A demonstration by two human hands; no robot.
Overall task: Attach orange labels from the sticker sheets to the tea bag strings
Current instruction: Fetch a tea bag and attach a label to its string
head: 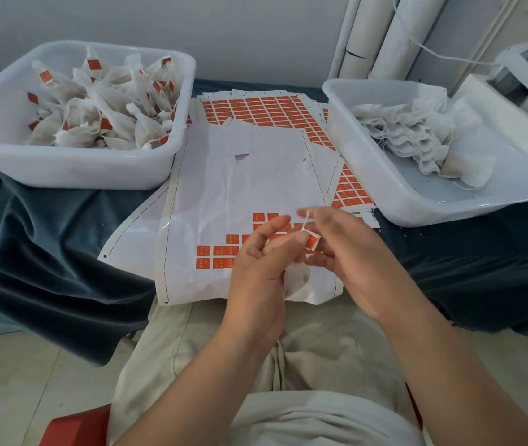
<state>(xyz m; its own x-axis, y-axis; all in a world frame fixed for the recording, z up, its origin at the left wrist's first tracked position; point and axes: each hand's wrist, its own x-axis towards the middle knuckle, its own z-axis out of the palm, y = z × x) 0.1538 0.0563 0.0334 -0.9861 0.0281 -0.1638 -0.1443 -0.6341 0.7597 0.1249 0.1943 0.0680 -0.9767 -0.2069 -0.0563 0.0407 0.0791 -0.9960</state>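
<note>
Seen from above, a person's two bare hands met over a large white sticker sheet (224, 188) that lay on a dark blue cloth (47, 236). Between the hands was a small orange rectangular paper label (313, 241), tilted, with its flat face turned towards the left. A thin white string (305, 222) rose from the label's top edge, its long axis running from near to far and leaning slightly right. The right hand (343, 252) pinched the far end of the string between its fingertips, though that hand was blurred. The left hand (262, 255) held its index finger straight, with its thumb tip touching the label's left edge; whether it gripped anything could not be told. A white mesh tea bag (298, 278) hung just below the label, near the left palm. A few rows of orange stickers (214, 256) remained on the sheet, left of the hands. At far left, a white plastic tub (95, 170) held labelled tea bags. At far right, a second white tub (385, 201) held plain ones.
</note>
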